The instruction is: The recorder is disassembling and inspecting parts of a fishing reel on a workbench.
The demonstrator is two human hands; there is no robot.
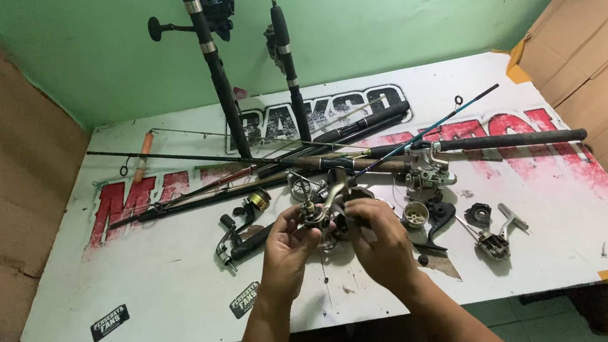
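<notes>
Both hands up over the tabletop point(182, 294): left hand point(287, 251) and right hand point(379, 242) fingers grasping one fishing reel point(317, 213), rods behind.

Both hands point(336, 238) grip a fishing reel point(317, 213) above the table point(182, 294)

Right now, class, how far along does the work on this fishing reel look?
Midway, it seems. Done: parts already lie loose on the white table, such as a spool and a crank handle. In hand: the left hand and right hand hold the reel body between them. Left: the loose parts remain off it.
</notes>
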